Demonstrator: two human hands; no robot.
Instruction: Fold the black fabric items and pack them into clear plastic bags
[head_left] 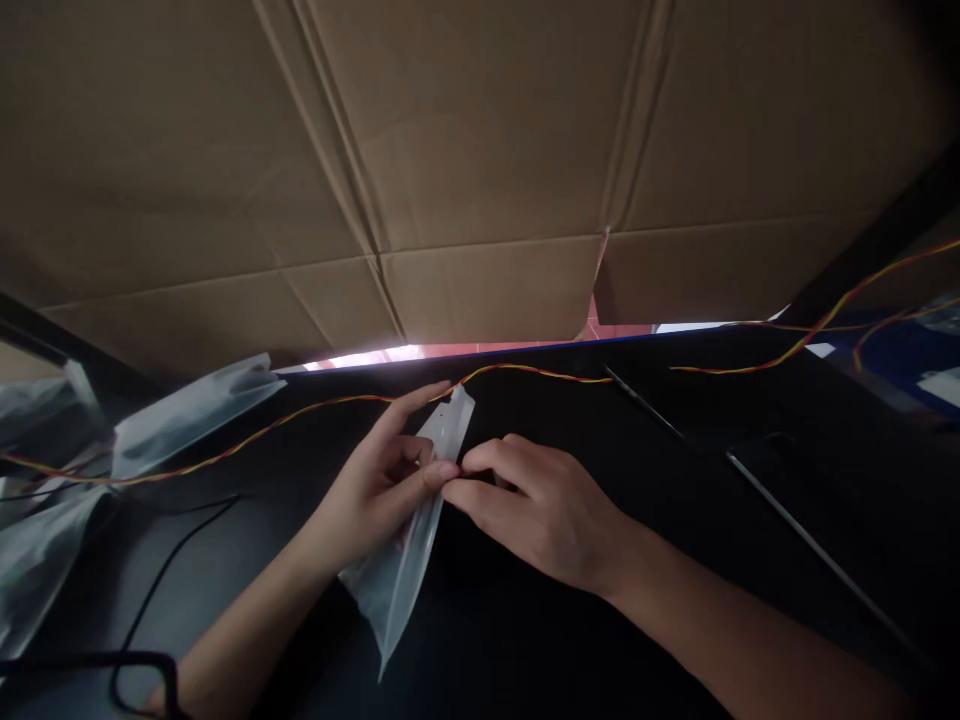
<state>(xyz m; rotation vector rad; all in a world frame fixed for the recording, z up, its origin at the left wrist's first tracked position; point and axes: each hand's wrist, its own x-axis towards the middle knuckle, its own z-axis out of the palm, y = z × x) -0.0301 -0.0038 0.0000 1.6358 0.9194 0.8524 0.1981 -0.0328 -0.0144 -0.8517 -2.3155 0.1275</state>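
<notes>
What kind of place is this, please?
Probably a packing or assembly workbench: a large brown cardboard box stands behind a black table, with translucent plastic bags and a twisted red-yellow wire.

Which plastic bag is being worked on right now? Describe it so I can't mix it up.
On the black table, below the cardboard wall, find the two hands. The bag lies between left hand and right hand; the other bags lie untouched far left.

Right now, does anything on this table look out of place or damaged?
The cardboard box has a torn flap edge at its lower seam, showing red behind. Otherwise only loose twisted wire strays across the black table.
</notes>
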